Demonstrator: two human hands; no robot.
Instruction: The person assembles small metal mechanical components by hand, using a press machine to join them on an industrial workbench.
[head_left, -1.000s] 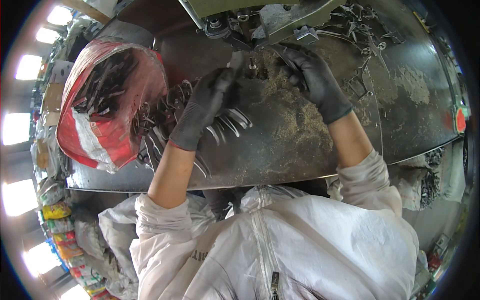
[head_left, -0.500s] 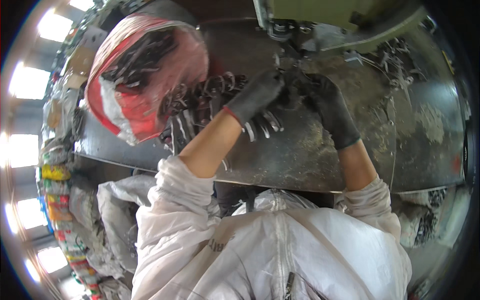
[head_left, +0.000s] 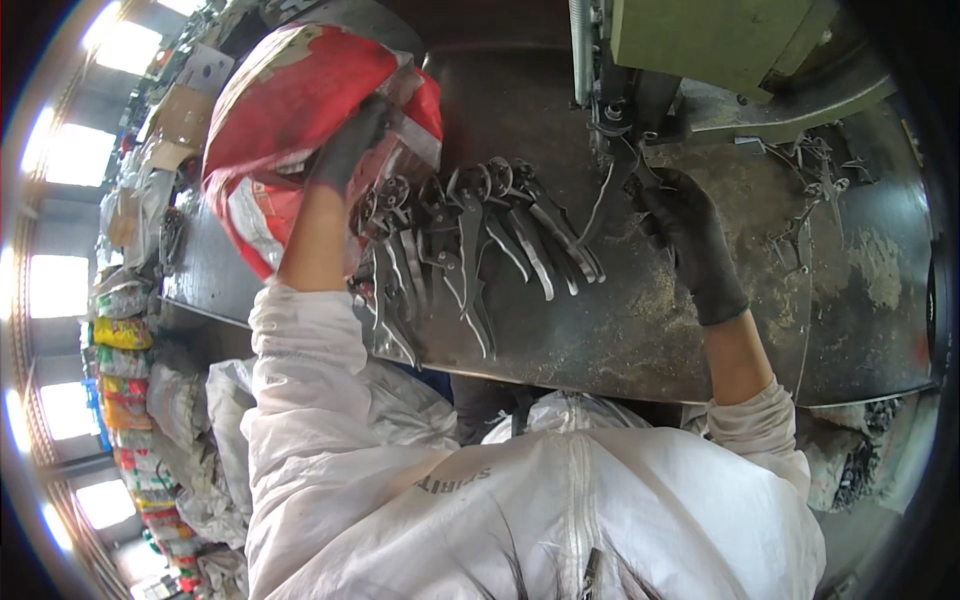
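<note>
The left hand (head_left: 345, 150), gloved, reaches into the red sack (head_left: 290, 120) at the far left; its grip is hidden. The right hand (head_left: 685, 235) grips a metal blade (head_left: 605, 200) under the green machine (head_left: 700, 50), right of the shears (head_left: 470, 240) on the tabletop (head_left: 620, 330)

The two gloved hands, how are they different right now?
The left hand reaches far out into the red and white sack, while the right hand stays near the green machine. The left hand is partly hidden by the sack; the right hand shows plainly, holding a metal shear blade at the machine. Both wear dark gloves and white sleeves.
</note>
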